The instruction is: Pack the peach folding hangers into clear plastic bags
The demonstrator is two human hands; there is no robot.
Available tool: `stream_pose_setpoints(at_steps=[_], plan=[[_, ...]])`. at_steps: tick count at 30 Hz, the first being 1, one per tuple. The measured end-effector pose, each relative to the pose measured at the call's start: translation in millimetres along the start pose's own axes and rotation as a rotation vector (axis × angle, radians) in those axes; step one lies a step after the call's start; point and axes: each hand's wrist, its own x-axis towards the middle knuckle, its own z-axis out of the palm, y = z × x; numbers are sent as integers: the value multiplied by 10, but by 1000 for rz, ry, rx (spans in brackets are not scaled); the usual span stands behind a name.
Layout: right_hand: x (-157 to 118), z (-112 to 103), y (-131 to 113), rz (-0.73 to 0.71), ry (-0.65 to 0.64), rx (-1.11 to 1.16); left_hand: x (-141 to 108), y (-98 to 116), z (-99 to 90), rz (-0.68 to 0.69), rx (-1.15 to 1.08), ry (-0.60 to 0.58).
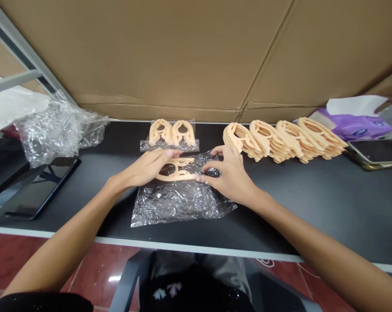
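Now cream piece [179, 177] lies partly under gripping left hand [148, 165]; right hand [231, 174] pinches plastic [179, 201].

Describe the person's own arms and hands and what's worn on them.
Both the left hand and right hand are bare, with no gloves, rings or watch visible. A black sleeve shows on the left upper arm, leaving the forearm uncovered. The right arm is bare up to the picture's edge; no sleeve shows there.
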Motion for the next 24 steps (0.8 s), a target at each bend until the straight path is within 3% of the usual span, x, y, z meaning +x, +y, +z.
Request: stream_pose_setpoints(at_steps=[6, 11, 16, 19, 24], plan=[[84, 34, -79, 64, 69, -100, -5, 30, 12, 59, 101, -7], [80, -238, 38, 37, 48, -68, 15, -17, 47, 159, 236, -4], [87, -515, 354, 226, 285, -274, 31, -63, 52, 210, 260, -3], [91, -494, 472, 290, 275, -475, 28, -59, 49, 217, 269, -6], [78, -373, 478, 202, 240, -548, 21, -57, 54, 227, 253, -3]])
